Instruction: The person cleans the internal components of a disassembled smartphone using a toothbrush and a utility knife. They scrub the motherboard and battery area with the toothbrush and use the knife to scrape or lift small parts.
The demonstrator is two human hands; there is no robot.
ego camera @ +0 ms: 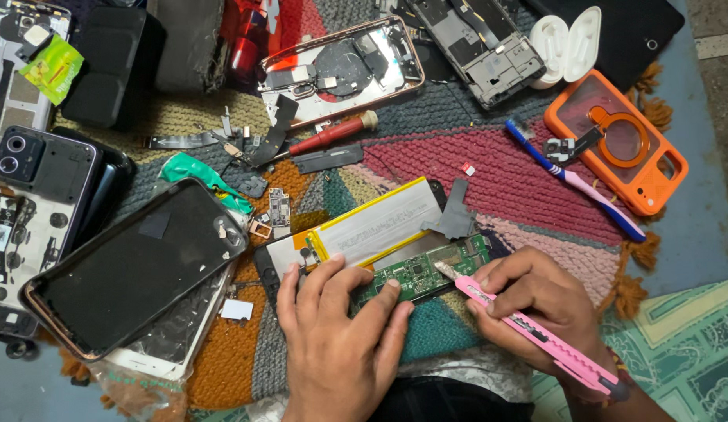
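The left hand (337,332) pressed flat on the opened phone (380,250); the right hand (536,305) gripped a pink knife (528,332) over its circuit board (423,273).

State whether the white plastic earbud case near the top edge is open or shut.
Open. The white plastic earbud case has its lid swung back beside the base, both hollow halves facing up. Contents cannot be made out.

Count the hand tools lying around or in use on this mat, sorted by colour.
Pink: 1, the utility knife in the right hand
Red: 1, the screwdriver
Blue: 1, the toothbrush
Total: 3
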